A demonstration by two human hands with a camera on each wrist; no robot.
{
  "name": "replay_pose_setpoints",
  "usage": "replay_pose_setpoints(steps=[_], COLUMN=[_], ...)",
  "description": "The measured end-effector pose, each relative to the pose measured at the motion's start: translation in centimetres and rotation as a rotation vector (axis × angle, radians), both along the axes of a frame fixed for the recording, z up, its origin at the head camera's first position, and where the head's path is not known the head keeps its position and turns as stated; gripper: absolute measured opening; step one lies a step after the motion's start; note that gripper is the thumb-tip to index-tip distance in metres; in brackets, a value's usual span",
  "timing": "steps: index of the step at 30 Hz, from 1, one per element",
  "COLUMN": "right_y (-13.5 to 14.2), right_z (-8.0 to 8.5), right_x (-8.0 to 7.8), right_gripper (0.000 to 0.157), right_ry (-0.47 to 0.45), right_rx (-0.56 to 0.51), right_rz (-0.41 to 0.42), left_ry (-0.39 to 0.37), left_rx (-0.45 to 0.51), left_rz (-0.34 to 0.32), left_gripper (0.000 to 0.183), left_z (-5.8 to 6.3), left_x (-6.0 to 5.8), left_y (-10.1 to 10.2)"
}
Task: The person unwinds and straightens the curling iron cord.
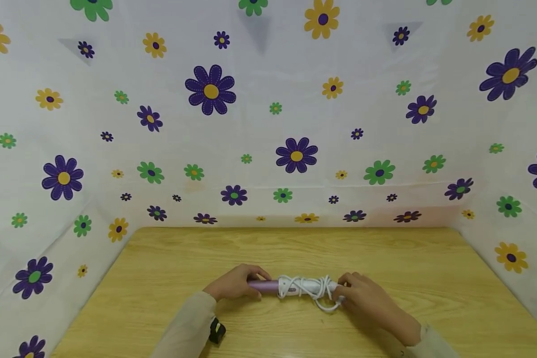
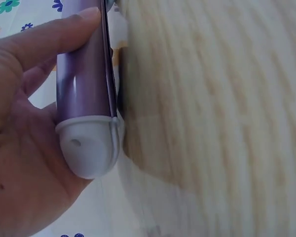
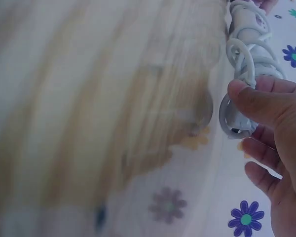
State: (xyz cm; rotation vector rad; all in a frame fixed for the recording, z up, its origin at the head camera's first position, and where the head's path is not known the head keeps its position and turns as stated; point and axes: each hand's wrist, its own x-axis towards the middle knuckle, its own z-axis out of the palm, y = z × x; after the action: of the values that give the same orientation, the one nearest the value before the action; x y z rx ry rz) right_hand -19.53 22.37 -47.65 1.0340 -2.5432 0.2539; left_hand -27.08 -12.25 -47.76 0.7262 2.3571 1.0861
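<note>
A curling iron lies crosswise over the table, with a purple barrel, a white cap at its left end and a white handle. Around the handle its white cord is wound in several loose turns, one loop hanging toward the front. My left hand grips the barrel near the capped end, thumb along its side. At the other end, my right hand holds the handle's end between thumb and forefinger, the thumb pressing on the cord. The lower fingers of that hand are loosely bent below the handle.
A wood-grain table spreads under the hands. White cloth printed with purple, green and yellow flowers walls it in at the back and both sides. A small black device sits at the left sleeve.
</note>
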Motion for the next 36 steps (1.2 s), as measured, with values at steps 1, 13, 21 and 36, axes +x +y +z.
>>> replay_pose_setpoints(steps=[1, 13, 21, 36], right_y=[0.0, -0.7, -1.1, -1.2], right_z=[-0.1, 0.1, 1.0, 1.8], right_x=[0.0, 0.4, 0.4, 0.7], right_gripper=[0.032, 0.034, 0.034, 0.024], right_ry=[0.020, 0.029, 0.155, 0.144], right_rx=[-0.018, -0.163, -0.176, -0.101], right_rz=[0.006, 0.049, -0.026, -0.083], left_ry=[-0.004, -0.053, 0.010, 0.103], left_rx=[0.002, 0.037, 0.066, -0.012], left_rz=[-0.007, -0.030, 0.017, 0.100], left_gripper=[0.039, 0.038, 0.039, 0.037], left_z=[0.0, 0.1, 0.8, 1.7], left_x=[0.0, 0.8, 1.1, 2.0], left_y=[0.0, -0.9, -0.4, 0.1])
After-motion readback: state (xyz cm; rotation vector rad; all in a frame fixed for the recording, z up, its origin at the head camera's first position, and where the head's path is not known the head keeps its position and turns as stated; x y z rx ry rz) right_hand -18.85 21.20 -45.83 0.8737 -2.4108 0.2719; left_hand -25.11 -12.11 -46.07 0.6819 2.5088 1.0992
